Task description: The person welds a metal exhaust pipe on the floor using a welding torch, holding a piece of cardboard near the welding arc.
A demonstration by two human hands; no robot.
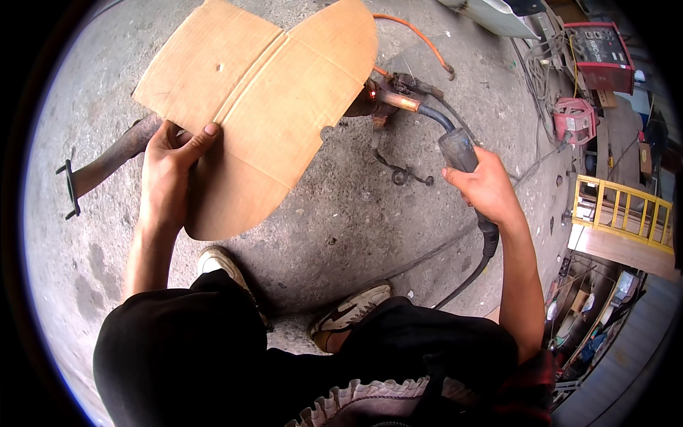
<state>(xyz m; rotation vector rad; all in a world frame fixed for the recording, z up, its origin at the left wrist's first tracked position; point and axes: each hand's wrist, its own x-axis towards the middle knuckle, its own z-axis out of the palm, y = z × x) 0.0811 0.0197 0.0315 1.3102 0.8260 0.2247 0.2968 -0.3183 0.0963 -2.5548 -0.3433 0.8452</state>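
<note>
My left hand (173,160) pinches the lower left edge of a large folded piece of cardboard (277,107), thumb on its top face. A black welding torch (459,151) is wrapped in the fingers of my right hand (485,183). Its copper-coloured nozzle (400,102) points left at a rusty metal pipe assembly (363,99), where a small spot glows red. The cardboard covers the middle of that assembly. A rusty pipe (117,153) with a black flange (70,188) at its end sticks out to the left, below the cardboard.
The torch cable (466,281) runs down toward my right leg. An orange hose (420,35) lies at the far side of the concrete floor (341,206). To the right stand a red welding machine (599,57), a smaller red unit (574,119), a yellow rack (622,206) and cluttered shelving.
</note>
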